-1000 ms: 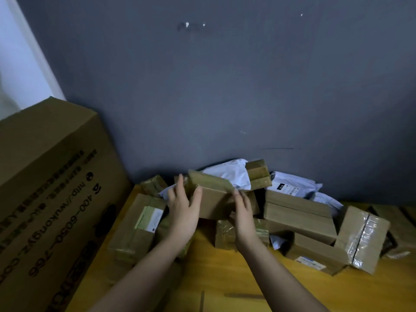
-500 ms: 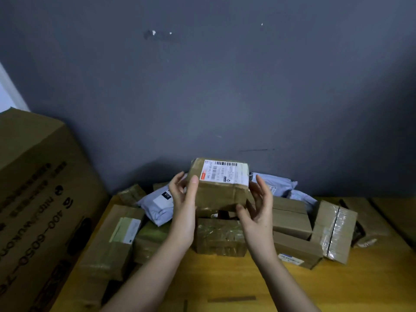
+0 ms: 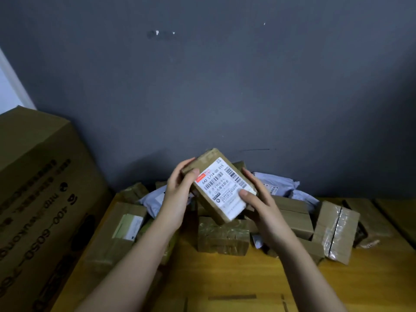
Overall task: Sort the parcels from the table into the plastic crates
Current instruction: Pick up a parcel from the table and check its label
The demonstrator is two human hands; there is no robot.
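Above the heap of parcels on the wooden table, the left hand and right hand grip 1 labelled parcel tilted for reading, so sorting seems begun; next it needs carrying to a crate, none visible.

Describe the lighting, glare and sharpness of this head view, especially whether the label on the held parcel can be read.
Head view: dim, light falling mostly on the wall, corners darker. The label on the held parcel is bright and fairly sharp; large digits readable, small print not. Tape glare on the box at right. Wide-angle lens bends the big carton at left.
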